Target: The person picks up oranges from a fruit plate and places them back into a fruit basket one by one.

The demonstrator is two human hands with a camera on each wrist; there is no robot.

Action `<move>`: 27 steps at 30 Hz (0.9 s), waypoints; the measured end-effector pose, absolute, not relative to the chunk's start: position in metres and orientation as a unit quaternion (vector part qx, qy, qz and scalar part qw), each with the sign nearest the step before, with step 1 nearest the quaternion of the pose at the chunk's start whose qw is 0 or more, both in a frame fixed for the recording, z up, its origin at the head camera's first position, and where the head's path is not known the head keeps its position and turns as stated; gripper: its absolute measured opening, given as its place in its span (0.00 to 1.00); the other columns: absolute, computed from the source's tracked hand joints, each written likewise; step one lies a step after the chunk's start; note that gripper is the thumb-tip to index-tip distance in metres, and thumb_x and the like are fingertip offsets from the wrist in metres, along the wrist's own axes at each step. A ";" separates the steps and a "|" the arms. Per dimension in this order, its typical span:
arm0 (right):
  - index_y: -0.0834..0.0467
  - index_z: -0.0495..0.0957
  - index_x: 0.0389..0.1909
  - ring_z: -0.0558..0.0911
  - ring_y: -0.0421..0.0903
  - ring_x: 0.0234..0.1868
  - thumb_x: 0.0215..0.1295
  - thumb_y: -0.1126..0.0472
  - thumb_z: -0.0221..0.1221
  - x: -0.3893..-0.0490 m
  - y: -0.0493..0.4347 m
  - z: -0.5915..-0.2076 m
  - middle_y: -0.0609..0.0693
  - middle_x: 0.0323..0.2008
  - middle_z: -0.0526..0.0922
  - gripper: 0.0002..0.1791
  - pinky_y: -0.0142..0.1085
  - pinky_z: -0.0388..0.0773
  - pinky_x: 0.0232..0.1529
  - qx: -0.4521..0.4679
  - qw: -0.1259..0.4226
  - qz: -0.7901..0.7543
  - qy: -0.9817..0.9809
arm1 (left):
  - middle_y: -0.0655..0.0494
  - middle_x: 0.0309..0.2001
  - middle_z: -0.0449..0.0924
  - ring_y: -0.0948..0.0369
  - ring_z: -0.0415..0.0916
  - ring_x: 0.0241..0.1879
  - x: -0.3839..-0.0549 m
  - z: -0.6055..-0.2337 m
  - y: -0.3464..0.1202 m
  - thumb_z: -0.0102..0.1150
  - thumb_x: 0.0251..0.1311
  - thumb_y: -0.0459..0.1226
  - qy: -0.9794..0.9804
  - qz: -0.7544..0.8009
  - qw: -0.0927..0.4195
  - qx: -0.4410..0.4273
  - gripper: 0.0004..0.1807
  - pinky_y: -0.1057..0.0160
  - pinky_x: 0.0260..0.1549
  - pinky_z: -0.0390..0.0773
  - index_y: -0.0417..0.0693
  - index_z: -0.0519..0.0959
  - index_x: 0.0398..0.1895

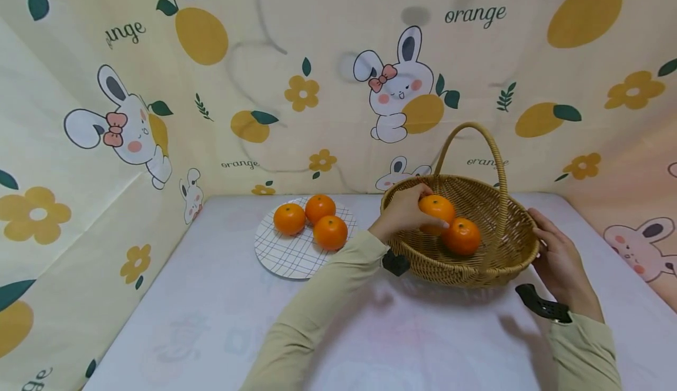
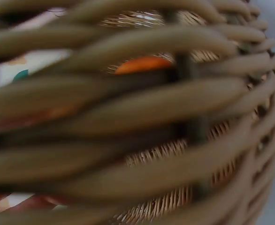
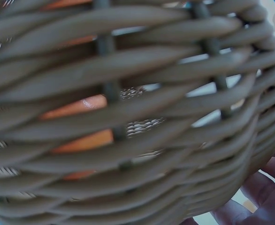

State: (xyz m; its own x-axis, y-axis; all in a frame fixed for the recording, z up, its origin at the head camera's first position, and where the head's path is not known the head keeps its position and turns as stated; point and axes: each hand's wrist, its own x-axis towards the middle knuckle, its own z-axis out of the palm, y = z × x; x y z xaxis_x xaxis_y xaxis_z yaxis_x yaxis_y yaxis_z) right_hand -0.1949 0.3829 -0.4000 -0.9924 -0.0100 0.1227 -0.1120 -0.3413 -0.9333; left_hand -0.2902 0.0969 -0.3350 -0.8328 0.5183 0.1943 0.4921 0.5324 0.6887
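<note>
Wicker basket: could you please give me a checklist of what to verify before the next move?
1. Left hand holding a mandarin: ok.
2. Right hand touching the wicker basket: ok.
3. Basket handle clear of left hand: ok.
4. Basket base flat on table: cannot tell, underside hidden.
5. Held mandarin clear of the loose mandarin: cannot tell, they overlap in view.
6. Grid-patterned plate bare: not ok, three mandarins on it.

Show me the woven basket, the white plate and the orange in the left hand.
Woven basket [image 1: 460, 276]: head view, front rim.
White plate [image 1: 287, 259]: head view, bare near part.
Orange [image 1: 438, 206] in the left hand [image 1: 405, 209]: head view, visible upper part.
</note>
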 end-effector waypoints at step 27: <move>0.49 0.43 0.77 0.46 0.35 0.72 0.79 0.59 0.40 -0.195 0.381 -0.396 0.43 0.77 0.36 0.30 0.36 0.42 0.66 0.076 0.043 0.815 -0.573 | 0.58 0.53 0.77 0.60 0.71 0.52 -0.287 -0.348 0.104 0.80 0.41 0.44 0.922 0.190 0.136 0.308 0.36 0.69 0.45 0.70 0.53 0.76 0.56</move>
State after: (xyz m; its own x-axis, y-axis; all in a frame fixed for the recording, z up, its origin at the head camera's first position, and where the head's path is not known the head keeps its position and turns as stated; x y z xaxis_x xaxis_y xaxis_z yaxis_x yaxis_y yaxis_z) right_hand -0.1949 0.3807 -0.3962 -0.9849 -0.0174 0.1723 -0.1561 -0.3403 -0.9273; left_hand -0.2874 0.1043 -0.3475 -0.7738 0.6191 -0.1338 0.5159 0.7386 0.4340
